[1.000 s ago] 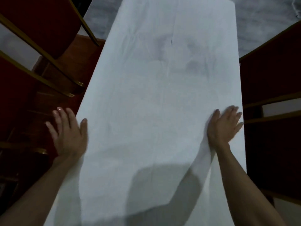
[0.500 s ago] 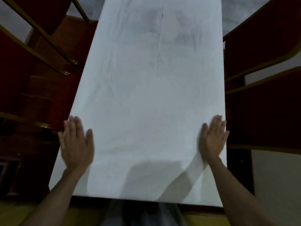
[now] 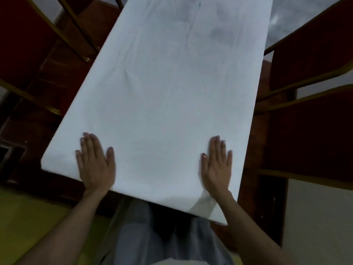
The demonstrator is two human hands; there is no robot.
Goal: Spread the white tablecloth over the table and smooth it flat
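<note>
From my head camera, looking down: the white tablecloth point(image 3: 172, 96) lies spread along the table point(image 3: 254, 142), running away from me to the far end, with its near edge just past my wrists. My left hand point(image 3: 95, 165) rests flat on the cloth near its near left corner, fingers straight and close together, palm down, gripping nothing. My right hand point(image 3: 217, 165) lies the same way near the near right corner, open and flat, holding nothing, only pressing on the fabric. Dark wood shows along the right side of the table, so I judge the cloth does not quite cover it there. Red chairs with gold frames point(image 3: 313, 60) stand on both sides.

As I judge it, the spreading is done and the smoothing is well along. The near half looks flat. Faint creases and a centre fold line point(image 3: 193, 31) remain toward the far end, along with some greyish shading I cannot tell apart from shadow. A small fold sits at the near edge under my right wrist. Those are what is left.

I see no brand, label or writing anywhere.
</note>
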